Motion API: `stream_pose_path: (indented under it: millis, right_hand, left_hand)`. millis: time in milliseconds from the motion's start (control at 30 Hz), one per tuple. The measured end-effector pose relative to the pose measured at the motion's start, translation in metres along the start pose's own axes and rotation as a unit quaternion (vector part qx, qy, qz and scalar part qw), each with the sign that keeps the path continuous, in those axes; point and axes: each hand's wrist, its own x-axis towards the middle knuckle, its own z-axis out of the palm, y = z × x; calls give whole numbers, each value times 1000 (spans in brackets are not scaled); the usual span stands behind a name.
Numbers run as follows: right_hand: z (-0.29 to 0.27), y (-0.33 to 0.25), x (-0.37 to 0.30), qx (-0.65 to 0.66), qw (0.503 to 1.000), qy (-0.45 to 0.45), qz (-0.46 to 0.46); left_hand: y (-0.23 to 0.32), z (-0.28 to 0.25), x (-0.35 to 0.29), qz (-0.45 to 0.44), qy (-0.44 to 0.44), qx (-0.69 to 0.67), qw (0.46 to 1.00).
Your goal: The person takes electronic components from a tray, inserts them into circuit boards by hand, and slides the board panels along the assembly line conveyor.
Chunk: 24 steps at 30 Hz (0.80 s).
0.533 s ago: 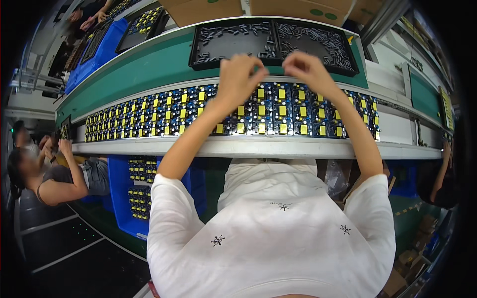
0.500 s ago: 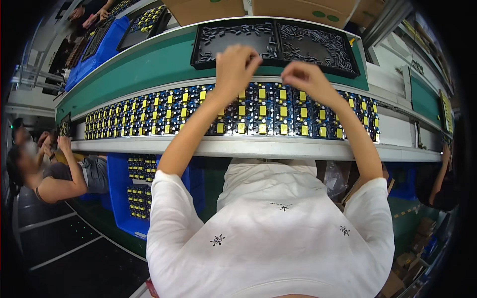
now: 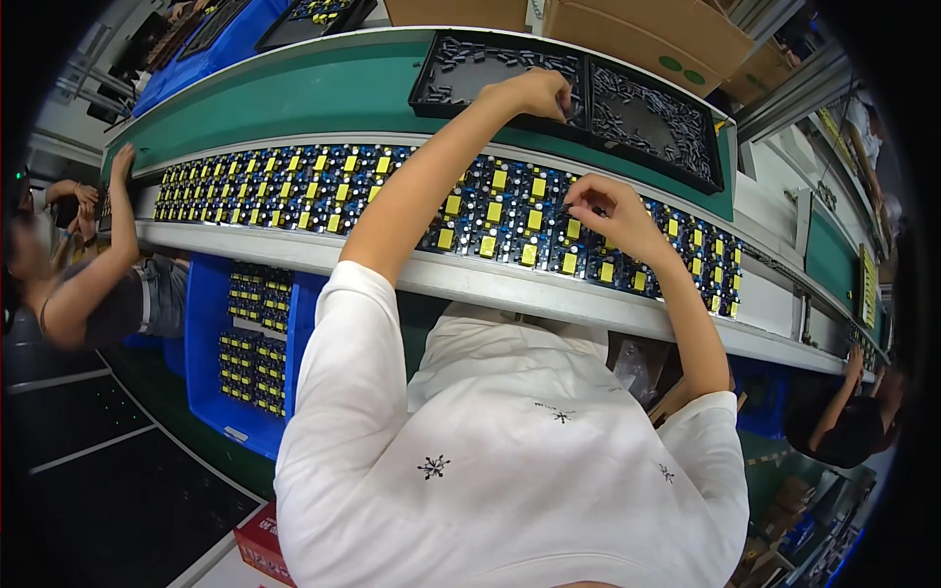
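My left hand (image 3: pixel 537 90) reaches across the green belt (image 3: pixel 294 93) to the black trays (image 3: pixel 470 59). Its fingers curl down at the divider between them, among small dark parts (image 3: pixel 647 113). Whether they hold any is hidden. My right hand (image 3: pixel 606 211) hovers over the long row of blue circuit boards with yellow blocks (image 3: pixel 490 220). Its thumb and fingers are pinched together at a board, seemingly on a small dark part.
Cardboard boxes (image 3: pixel 647 34) stand behind the trays. A blue bin of more boards (image 3: pixel 245 343) sits under the line's grey front rail (image 3: pixel 490 284). A person at the left rests a hand (image 3: pixel 123 162) on the rail. Another person (image 3: pixel 843 421) works at the right.
My left hand has gone from the boards up and away to the black trays. My right hand has dropped a little lower onto the boards.
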Motion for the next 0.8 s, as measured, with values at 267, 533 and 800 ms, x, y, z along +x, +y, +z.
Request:
stream_pose_path:
  millis: [267, 533, 800]
  right_hand:
    - [15, -8, 7, -170, 982, 32, -75]
    - [27, -13, 16, -270, 962, 24, -31]
    - [26, -16, 20, -298, 954, 12, -15]
  left_hand:
    - [-11, 16, -17, 21, 121, -82, 989]
    - [3, 13, -33, -7, 250, -135, 959]
    - [34, -4, -84, -39, 259, -213, 941]
